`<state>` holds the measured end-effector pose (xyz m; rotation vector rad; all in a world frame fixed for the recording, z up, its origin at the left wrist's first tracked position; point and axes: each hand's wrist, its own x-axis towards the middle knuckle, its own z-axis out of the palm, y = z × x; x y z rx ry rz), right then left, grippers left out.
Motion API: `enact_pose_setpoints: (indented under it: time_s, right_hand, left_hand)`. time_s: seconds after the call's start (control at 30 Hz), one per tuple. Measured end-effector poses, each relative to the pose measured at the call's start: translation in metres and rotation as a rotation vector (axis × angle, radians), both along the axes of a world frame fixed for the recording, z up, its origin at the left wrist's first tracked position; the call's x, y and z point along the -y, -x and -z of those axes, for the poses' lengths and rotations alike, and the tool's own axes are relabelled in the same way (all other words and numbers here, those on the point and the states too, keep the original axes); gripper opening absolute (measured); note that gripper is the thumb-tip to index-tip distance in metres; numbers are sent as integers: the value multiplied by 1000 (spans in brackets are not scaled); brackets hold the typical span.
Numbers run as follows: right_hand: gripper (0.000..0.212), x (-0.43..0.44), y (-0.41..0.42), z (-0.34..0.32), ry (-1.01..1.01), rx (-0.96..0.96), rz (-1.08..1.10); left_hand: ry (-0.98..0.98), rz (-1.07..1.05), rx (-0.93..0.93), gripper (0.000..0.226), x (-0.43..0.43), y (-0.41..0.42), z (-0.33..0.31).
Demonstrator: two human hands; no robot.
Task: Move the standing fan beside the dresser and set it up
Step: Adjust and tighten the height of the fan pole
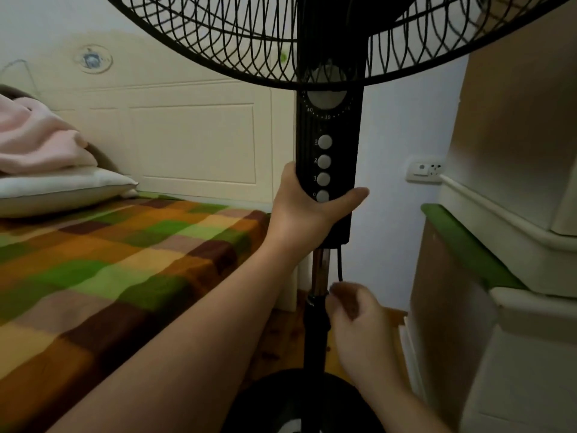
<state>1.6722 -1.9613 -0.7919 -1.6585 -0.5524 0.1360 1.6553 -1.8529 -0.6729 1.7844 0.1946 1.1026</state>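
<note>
A black standing fan [327, 151] stands upright right in front of me, its wire cage filling the top of the view and its round base [299, 401] on the wooden floor. My left hand [306, 210] wraps around the lower end of the control column, thumb beside the 0 button. My right hand [359, 320] is blurred, fingers curled at the collar where the chrome tube [320, 270] enters the black lower pole; whether it grips the collar is unclear. The cream and brown dresser [515, 276] stands just right of the fan.
A bed with a checked green, orange and brown blanket [109, 260] fills the left side, with a pillow [56, 189] and a pink cloth at its head. A wall socket [424, 173] sits on the pale wall behind the fan. The fan's black cord [339, 264] hangs beside the tube.
</note>
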Motion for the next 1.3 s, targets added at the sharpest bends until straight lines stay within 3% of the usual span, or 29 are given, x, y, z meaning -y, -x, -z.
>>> enact_pose_setpoints:
  time_s: [0.13, 0.3, 0.47, 0.67, 0.83, 1.3]
  right_hand:
    - [36, -19, 5, 16, 110, -20, -23]
    - [30, -44, -2, 21, 41, -109, -33]
    - [26, -64, -4, 33, 2, -56, 181]
    - [27, -72, -10, 42, 38, 35, 276]
    - [29, -73, -11, 41, 48, -6, 279]
    - [27, -62, -23, 41, 17, -12, 74]
  left_hand:
    - [-2, -6, 11, 69, 2, -1, 2]
    - [-3, -3, 13, 67, 1, -2, 2]
    - [16, 28, -1, 70, 1, -2, 2]
    - [40, 128, 80, 97, -1, 11, -35]
    - [26, 14, 150, 66, 5, -3, -66]
    - [-32, -8, 206, 63, 0, -13, -62]
